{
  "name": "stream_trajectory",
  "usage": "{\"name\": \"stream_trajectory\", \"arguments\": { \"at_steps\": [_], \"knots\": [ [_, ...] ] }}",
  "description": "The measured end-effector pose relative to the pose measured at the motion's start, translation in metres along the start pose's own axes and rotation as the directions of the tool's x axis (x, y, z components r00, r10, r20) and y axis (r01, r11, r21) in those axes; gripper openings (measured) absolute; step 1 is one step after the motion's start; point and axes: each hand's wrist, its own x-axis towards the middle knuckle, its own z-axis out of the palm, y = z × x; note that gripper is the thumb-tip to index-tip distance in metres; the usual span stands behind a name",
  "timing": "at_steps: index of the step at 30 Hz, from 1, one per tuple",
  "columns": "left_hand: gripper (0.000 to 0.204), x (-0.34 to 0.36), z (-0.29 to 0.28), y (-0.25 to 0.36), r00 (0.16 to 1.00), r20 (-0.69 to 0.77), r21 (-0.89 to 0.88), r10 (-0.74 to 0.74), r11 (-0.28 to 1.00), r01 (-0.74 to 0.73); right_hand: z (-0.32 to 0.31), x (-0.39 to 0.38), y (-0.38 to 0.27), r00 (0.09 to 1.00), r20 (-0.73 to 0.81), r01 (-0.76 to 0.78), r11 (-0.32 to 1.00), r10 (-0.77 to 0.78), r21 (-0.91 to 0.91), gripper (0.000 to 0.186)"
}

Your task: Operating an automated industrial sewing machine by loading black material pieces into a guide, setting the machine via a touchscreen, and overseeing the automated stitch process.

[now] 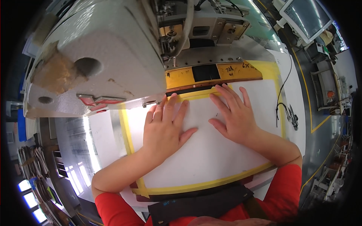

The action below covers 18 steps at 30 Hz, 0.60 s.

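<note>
Both my hands lie flat on a large white sheet (196, 154) edged with yellow tape. My left hand (162, 126) has its fingers spread, their tips at the black strip (196, 89) along the sheet's far edge. To its right, my right hand (235, 116) rests with fingers apart, the tips touching the same strip near its right end. Just beyond the strip runs a yellow-orange template bar (241, 72) with handwriting and a black patch (206, 73). It sits under the metal clamp plate (203, 56) of a sewing machine. Neither hand grips anything.
The white machine head (102, 56) looms at the upper left, close to my left hand. A pair of small dark snips (293, 118) on a cord lies right of the sheet. A dark fabric piece (203, 203) lies at the near edge. A screen (306, 17) stands at the far right.
</note>
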Motion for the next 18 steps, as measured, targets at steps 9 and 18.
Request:
{"name": "stream_trajectory", "arguments": {
  "at_steps": [9,18],
  "knots": [
    [0.074,0.0003,0.0017,-0.0044,0.998,-0.052,0.055,0.02,0.998,-0.017,0.0058,0.0022,-0.0017,1.0,-0.015,-0.023,0.998,0.024,0.061,0.061],
    [0.074,0.0014,-0.0006,-0.003,1.0,-0.002,0.032,0.006,0.999,-0.006,0.0084,0.0018,-0.0015,1.0,-0.028,-0.009,0.996,0.011,0.084,0.061]
  ]
}}
